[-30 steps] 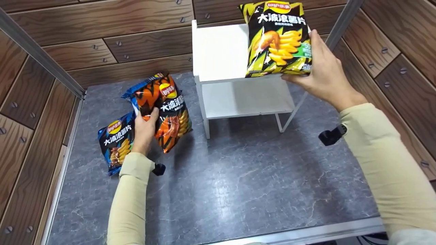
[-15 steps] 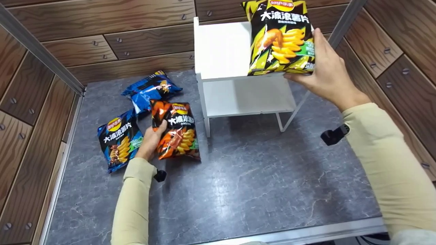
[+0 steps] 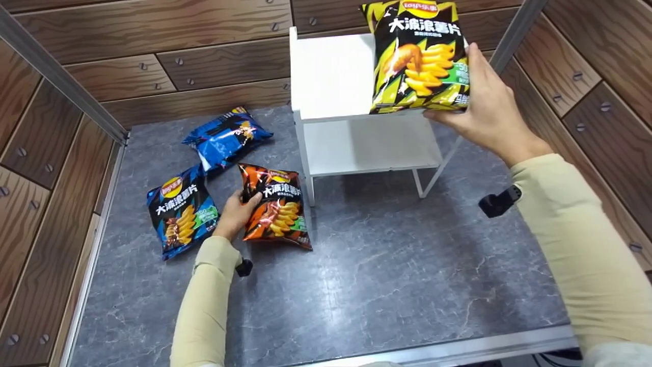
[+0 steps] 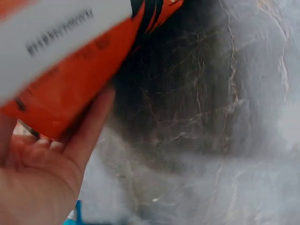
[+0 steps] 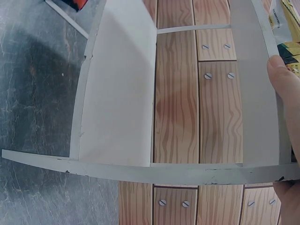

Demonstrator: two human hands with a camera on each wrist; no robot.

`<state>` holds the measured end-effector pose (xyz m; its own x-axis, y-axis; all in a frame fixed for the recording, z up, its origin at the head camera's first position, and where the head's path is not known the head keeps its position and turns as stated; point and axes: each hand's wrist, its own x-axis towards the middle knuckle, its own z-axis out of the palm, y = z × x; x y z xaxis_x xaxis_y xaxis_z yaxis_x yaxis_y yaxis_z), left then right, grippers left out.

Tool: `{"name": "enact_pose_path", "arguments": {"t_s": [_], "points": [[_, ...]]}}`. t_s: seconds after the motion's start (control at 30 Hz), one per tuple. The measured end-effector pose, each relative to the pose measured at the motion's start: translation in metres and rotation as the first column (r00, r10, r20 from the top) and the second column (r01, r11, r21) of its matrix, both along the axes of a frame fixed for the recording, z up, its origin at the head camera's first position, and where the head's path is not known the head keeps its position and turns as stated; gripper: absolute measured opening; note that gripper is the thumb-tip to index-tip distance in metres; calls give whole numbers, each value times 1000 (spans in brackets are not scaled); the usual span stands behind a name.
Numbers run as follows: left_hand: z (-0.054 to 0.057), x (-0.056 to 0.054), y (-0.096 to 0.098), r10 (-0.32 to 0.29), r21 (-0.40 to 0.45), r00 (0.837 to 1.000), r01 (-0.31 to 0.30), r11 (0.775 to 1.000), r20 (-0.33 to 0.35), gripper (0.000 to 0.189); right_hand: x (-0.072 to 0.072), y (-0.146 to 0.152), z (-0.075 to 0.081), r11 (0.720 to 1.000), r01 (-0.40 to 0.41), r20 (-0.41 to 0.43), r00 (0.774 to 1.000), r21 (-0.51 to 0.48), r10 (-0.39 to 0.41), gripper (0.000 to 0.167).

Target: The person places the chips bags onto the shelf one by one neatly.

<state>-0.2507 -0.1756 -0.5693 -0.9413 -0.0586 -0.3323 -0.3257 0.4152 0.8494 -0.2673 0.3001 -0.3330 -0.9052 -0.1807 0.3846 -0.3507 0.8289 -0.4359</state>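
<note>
Orange bag (image 3: 279, 209) is being gripped by the left hand (image 3: 236, 215) beside the white rack (image 3: 367, 145). The right hand (image 3: 491, 109) (well apart) is clasping the yellow bag (image 3: 420, 58) at the top shelf (image 3: 333, 76).

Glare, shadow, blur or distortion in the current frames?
Head: glare streak on the grey floor, shadow beneath the white shelf; left wrist: blurred small print on the orange bag, dark shadow beside it; right wrist: shelf's long edge looks bowed.
</note>
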Motion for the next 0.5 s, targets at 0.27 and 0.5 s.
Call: {"name": "enact_pose_path", "arguments": {"t_s": [0.27,0.5], "points": [[22,1,-3,-71,-202,995,57,978,-64,69,0,-1,-1,1000,-10,-25,1000,-2,10,117],[33,11,5,-228,-423,929,89,902,-292,68,1,-2,-2,1000,-14,-37,999,4,15,116]]}}
